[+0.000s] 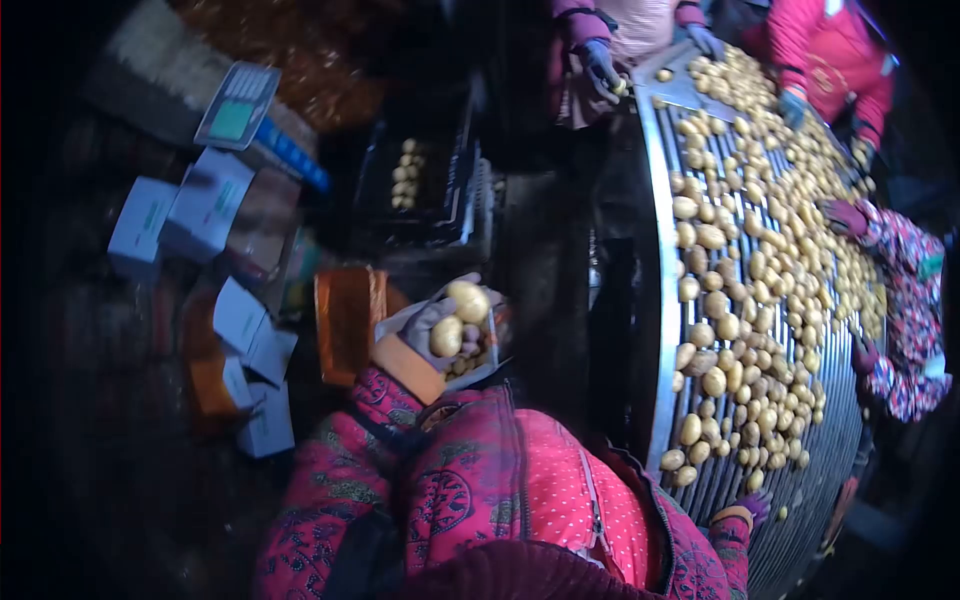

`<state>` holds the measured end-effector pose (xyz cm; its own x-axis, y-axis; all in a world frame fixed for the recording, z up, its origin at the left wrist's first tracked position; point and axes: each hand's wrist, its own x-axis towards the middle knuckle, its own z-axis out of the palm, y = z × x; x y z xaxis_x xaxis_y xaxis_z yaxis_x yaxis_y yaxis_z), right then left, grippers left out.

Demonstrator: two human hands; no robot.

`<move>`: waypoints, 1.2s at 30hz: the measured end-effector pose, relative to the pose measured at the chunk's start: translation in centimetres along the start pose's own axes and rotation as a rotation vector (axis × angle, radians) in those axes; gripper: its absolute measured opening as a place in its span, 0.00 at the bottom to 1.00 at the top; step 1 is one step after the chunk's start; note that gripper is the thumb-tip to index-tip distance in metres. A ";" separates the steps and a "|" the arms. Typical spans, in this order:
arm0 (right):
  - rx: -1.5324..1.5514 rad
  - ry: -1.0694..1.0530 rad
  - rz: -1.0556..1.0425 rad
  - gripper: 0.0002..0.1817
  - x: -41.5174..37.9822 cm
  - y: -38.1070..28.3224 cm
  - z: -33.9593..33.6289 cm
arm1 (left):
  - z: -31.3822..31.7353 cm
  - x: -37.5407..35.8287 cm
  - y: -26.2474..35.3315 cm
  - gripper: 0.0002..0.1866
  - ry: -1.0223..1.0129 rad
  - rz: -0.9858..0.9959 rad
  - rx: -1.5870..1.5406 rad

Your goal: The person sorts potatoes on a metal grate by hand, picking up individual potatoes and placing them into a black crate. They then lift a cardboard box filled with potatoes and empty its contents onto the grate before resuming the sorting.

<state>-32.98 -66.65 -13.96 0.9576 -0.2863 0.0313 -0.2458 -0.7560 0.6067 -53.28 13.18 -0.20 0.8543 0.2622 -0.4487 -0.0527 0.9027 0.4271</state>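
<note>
My left hand [430,328], in a grey glove with an orange cuff, is closed around potatoes [446,337] above a white box [482,371] that has more potatoes inside. A larger potato [467,301] shows at the fingertips. Far to the right, my right hand [757,506], in a purple glove, lies at the near edge of the slatted roller table [800,530]. A potato [755,480] is just above its fingers. Whether that hand holds anything is not visible.
Many potatoes [757,350] cover the rollers. Co-workers' gloved hands [600,68] reach over the table's far and right sides. A black crate [440,190], an orange-lined box [349,325], white cartons [208,203] and a scale [236,105] stand left.
</note>
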 end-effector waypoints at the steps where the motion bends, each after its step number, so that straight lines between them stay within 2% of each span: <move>1: 0.033 0.001 0.052 0.22 -0.1 0.5 -0.9 | -3.9 -1.7 0.2 0.31 0.066 0.034 0.019; 3: 0.061 -0.029 0.131 0.23 -0.2 0.1 -2.2 | -11.0 -5.8 0.7 0.29 0.370 0.093 -0.164; 5: 0.077 -0.038 0.160 0.23 -0.1 -0.8 -3.0 | -17.0 -9.1 2.9 0.22 0.523 0.231 -0.181; 7: 0.093 -0.040 0.179 0.23 0.1 -1.5 -3.7 | -21.9 -11.4 5.5 0.17 0.817 0.215 -0.020; 9: 0.112 -0.048 0.208 0.23 -0.2 -1.8 -4.1 | -27.1 -13.0 5.8 0.14 0.883 0.406 0.123; 13: 0.151 -0.076 0.275 0.23 -0.8 -2.6 -4.8 | -24.6 -12.1 3.7 0.14 0.733 0.300 -0.090; 14: 0.167 -0.086 0.283 0.23 -0.9 -2.9 -4.9 | -20.5 -10.4 2.3 0.12 0.789 0.319 -0.147; 15: 0.174 -0.089 0.295 0.24 -1.1 -3.1 -5.1 | -17.0 -8.8 1.4 0.13 0.656 0.251 -0.177; 16: 0.187 -0.091 0.306 0.24 -1.3 -3.3 -5.3 | -13.0 -7.7 -0.1 0.17 0.512 0.297 0.059; 17: 0.192 -0.090 0.319 0.24 -1.5 -3.3 -5.6 | -9.7 -6.5 -1.0 0.23 0.346 0.268 0.155; 19: 0.219 -0.088 0.345 0.24 -1.6 -3.4 -4.8 | -2.1 -4.8 -0.4 0.27 0.078 0.058 0.220; 20: 0.235 -0.087 0.369 0.24 -2.1 -3.6 -5.1 | -0.5 -3.7 -0.5 0.29 -0.048 -0.016 0.191; 22: 0.276 -0.059 0.434 0.24 -2.0 -4.2 -3.9 | 0.9 -0.3 -1.9 0.35 -0.322 -0.150 0.127; 24: 0.307 -0.014 0.467 0.25 -3.0 -4.4 -4.5 | 2.0 1.8 -2.8 0.33 -0.317 -0.154 0.211; 26: 0.339 -0.036 0.460 0.27 -4.4 -5.3 -9.3 | 2.1 2.9 -3.0 0.32 -0.318 -0.163 0.248; 28: 0.408 -0.081 0.499 0.27 -4.8 -5.6 -11.6 | 1.1 4.9 -2.7 0.23 -0.424 -0.272 0.029; 29: 0.398 -0.071 0.503 0.27 -4.8 -5.6 -11.6 | -0.2 6.8 -2.9 0.22 -0.549 -0.305 0.013; 31: 0.382 -0.098 0.515 0.27 -4.8 -5.5 -12.0 | -0.1 6.8 -4.3 0.29 -0.439 -0.131 -0.051; 32: 0.371 -0.105 0.504 0.27 -5.1 -4.7 -12.4 | 0.0 7.7 -4.3 0.31 -0.482 -0.132 -0.057; 33: 0.195 -0.186 0.341 0.24 -5.0 -4.0 -13.1 | 0.8 8.2 -4.4 0.29 -0.477 -0.150 -0.109; 34: 0.022 -0.257 0.156 0.22 -4.4 -4.5 -13.2 | 0.1 9.5 -4.1 0.24 -0.300 -0.125 -0.066; 35: 0.149 -0.198 0.274 0.20 -3.7 -4.6 -10.6 | 1.2 10.3 -3.9 0.19 -0.171 -0.122 -0.135; 36: 0.229 -0.063 0.345 0.20 -3.8 -4.9 -8.4 | 2.6 10.4 -3.3 0.14 0.094 -0.071 -0.013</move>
<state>-34.12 -56.95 -10.35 0.8039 -0.5759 0.1484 -0.5845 -0.7188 0.3764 -42.88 11.99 -4.23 0.8040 0.2280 -0.5492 -0.0013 0.9242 0.3818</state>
